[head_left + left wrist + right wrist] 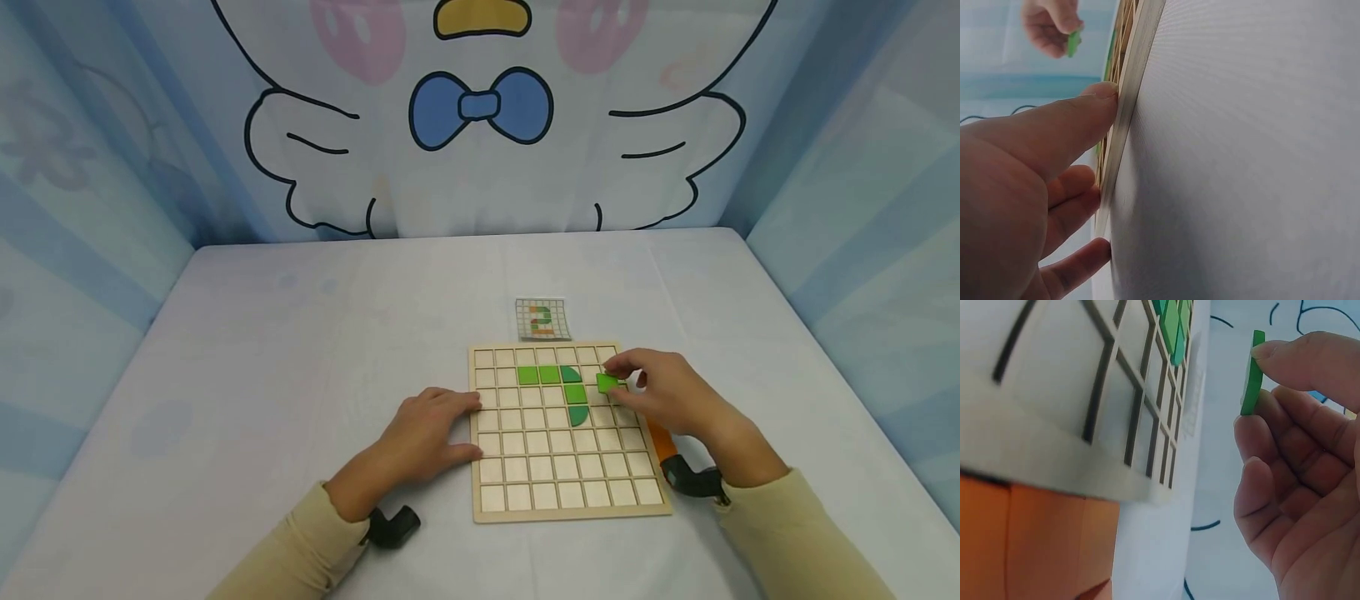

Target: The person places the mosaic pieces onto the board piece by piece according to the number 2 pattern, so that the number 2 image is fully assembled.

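Observation:
My right hand [671, 392] pinches a light green square tile [607, 382] between thumb and fingers, above the right side of a wooden grid board [570, 516]. In the right wrist view that tile [1254, 374] is seen edge-on, apart from the board. My left hand [423, 433] touches the board's left edge, its thumb [1079, 125] against the rim in the left wrist view. On the board, two green squares [538, 375] lie in a row, then a dark green rounded piece [571, 374]. Below it sit another green square [575, 394] and a second dark green rounded piece [577, 415].
A small card [543, 319] with a gridded, coloured figure lies just behind the board. Something orange [661, 440] stands against the board's right edge, partly hidden by my right arm. Black wrist devices [393, 527] show at both sleeves. White cloth [300, 333] covers the table.

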`<state>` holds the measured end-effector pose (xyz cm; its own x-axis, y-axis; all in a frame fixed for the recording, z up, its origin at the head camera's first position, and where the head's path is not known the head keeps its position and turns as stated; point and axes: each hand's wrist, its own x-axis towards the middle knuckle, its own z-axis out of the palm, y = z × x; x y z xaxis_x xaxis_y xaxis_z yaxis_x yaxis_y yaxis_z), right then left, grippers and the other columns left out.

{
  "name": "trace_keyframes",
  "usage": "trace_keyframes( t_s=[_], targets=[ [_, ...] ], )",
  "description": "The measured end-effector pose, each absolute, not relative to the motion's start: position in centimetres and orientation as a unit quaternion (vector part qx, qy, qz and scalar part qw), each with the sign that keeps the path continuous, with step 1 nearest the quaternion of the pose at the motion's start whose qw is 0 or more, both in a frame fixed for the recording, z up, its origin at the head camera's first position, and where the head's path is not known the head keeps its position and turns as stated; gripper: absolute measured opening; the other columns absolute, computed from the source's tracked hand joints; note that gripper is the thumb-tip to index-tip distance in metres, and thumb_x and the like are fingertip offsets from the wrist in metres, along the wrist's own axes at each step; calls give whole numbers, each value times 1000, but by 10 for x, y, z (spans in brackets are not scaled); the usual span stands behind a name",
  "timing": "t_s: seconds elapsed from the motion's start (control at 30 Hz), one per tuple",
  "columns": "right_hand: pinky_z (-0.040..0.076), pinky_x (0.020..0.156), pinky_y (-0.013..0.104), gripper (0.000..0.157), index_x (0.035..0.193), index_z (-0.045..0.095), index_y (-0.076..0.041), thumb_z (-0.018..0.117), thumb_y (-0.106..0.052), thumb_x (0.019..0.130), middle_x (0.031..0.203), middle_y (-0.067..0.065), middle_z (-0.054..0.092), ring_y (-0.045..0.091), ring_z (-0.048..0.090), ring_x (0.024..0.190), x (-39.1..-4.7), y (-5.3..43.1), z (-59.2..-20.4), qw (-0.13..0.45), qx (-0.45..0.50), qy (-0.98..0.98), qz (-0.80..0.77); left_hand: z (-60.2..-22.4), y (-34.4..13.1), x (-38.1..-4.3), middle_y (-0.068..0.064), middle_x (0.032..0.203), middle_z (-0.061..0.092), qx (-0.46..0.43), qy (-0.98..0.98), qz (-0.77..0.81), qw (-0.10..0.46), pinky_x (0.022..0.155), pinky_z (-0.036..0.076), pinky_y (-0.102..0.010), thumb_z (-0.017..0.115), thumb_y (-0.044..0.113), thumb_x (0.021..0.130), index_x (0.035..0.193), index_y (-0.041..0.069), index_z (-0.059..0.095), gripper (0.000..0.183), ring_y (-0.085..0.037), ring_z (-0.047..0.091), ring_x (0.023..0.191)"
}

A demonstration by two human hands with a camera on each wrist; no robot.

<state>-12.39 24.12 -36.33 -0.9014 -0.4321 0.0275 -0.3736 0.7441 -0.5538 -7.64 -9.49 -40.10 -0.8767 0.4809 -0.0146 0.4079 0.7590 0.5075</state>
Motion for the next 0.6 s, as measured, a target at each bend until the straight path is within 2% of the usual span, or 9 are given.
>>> trace_keyframes(
  t_s=[0.33, 0.6],
  targets=[
    [51, 76, 37, 29, 113, 69, 1, 77, -11, 88, 102, 2, 70, 21, 62, 91, -122, 225, -362, 64, -247, 926, -279, -402, -95, -76, -7, 137, 60, 237, 935, 254, 72, 99, 41, -54, 82, 33, 85, 134, 11, 61, 57, -32, 50, 126],
    [52, 79, 39, 26, 113, 69, -1, 74, -12, 90, 104, 3, 69, 23, 63, 95, -122, 216, -367, 82, -274, 917, -277, -402, -95, -76, -7, 137, 60, 238, 934, 257, 73, 99, 40, -55, 81, 33, 85, 134, 11, 61, 58, -33, 50, 127]
  ],
)
